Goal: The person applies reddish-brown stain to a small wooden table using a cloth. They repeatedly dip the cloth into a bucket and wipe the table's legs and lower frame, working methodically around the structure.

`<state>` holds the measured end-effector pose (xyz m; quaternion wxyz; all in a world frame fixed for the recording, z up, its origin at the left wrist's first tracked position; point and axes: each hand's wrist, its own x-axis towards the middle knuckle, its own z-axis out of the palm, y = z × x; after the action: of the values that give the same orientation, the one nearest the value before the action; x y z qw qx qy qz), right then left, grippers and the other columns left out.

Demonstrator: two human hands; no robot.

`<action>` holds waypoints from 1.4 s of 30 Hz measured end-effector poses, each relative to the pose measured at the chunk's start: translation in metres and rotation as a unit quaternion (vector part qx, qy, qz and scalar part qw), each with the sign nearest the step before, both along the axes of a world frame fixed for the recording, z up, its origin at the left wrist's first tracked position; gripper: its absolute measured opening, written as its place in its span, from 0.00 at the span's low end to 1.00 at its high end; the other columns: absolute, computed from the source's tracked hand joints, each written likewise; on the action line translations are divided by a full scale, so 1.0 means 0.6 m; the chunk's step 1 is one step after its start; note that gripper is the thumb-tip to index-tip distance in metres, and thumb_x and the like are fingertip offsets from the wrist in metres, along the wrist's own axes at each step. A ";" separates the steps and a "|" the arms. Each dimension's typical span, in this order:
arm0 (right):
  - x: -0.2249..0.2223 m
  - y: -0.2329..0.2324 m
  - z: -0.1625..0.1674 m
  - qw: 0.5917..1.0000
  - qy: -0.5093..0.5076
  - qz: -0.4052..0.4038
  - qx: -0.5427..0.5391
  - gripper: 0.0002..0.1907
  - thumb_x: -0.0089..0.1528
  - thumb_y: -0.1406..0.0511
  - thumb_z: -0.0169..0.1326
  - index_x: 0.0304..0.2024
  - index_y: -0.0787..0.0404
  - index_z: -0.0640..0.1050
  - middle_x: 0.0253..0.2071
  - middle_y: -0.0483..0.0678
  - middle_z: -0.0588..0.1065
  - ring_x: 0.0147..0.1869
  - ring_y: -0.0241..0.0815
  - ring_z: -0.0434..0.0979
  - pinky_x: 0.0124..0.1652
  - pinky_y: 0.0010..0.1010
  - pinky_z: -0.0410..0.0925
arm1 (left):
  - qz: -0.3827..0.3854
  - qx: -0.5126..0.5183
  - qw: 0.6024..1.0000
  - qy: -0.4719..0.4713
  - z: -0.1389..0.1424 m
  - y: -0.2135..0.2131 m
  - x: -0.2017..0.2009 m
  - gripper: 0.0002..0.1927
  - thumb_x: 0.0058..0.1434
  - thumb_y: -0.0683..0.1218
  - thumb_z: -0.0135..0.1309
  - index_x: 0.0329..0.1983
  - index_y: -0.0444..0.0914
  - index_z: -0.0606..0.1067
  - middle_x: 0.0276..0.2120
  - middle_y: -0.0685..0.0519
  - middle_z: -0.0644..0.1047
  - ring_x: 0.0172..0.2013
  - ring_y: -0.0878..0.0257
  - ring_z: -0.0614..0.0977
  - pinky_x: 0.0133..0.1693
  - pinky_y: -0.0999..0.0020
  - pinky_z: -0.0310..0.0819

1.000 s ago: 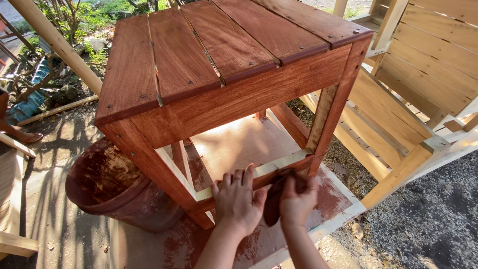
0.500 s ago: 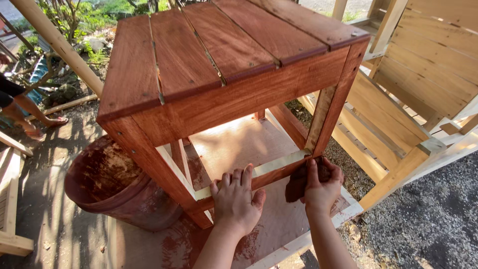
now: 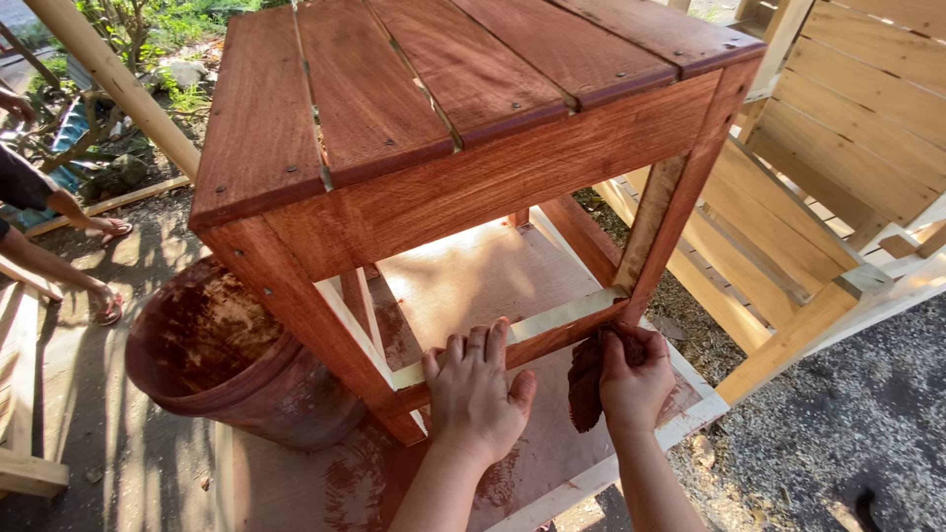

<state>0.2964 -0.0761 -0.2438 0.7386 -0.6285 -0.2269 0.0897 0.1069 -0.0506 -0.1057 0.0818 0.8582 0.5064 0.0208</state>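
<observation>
Stain: reddish-brown colour covered the slatted top, front apron and legs of the wooden table [image 3: 473,128]; the upper face of the lower front rail [image 3: 552,330] remained pale, bare wood.
Right hand: the right hand [image 3: 636,379] was clamped around a stain-soaked rag [image 3: 587,379], pressed against the rail just beside the front right leg [image 3: 680,217].
Change in right hand: over the last second it had slid from the middle of the rail, close beside the other hand, outward to the rail's end at the leg; the two hands now stood apart.
Left hand: the left hand [image 3: 478,394] lay flat with fingers spread, holding nothing, palm down on the rail just inward of the rag; it had stayed in the same spot.
Meaning: judging by that sweep, the rag's stroke had reached the end of the rail's front face, while the pale top strip above the fingers looked uncoated.
Bucket: a stain-smeared plastic bucket [image 3: 232,360] stood well off to the left hand's side, beyond the front left leg.
Board: a stained plywood sheet [image 3: 552,463] lay under both wrists.
Other person: sandalled feet [image 3: 103,296] of someone else showed far to the left.
</observation>
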 end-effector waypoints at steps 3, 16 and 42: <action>-0.008 -0.003 0.003 0.999 0.043 -0.003 -0.020 0.09 0.62 0.68 0.62 0.43 0.67 0.78 0.39 0.48 0.80 0.42 0.34 0.79 0.44 0.24 0.72 | 0.002 0.003 1.000 -0.002 0.001 0.001 -0.001 0.40 0.68 0.69 0.24 0.75 0.43 0.50 0.69 0.46 0.62 0.68 0.41 0.59 0.65 0.36 0.39; 0.059 0.015 -0.001 0.923 0.356 0.043 0.139 0.07 0.64 0.69 0.57 0.43 0.65 0.79 0.39 0.48 0.80 0.39 0.38 0.81 0.41 0.28 0.75 | -0.009 -0.013 1.000 -0.002 0.011 -0.001 0.000 0.39 0.68 0.66 0.32 0.76 0.42 0.50 0.68 0.45 0.62 0.68 0.44 0.59 0.65 0.39 0.41; 0.035 0.002 0.069 1.000 -0.013 0.015 -0.020 0.05 0.63 0.72 0.60 0.40 0.66 0.77 0.36 0.49 0.81 0.38 0.37 0.80 0.40 0.28 0.73 | 0.016 -0.072 0.996 0.049 0.031 0.002 0.007 0.40 0.69 0.68 0.33 0.77 0.44 0.45 0.73 0.48 0.55 0.72 0.46 0.52 0.68 0.36 0.35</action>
<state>0.3174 -0.0747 -0.2024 0.7214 -0.6407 -0.2443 0.0969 0.1114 -0.0493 -0.0870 0.1179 0.8417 0.5239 -0.0569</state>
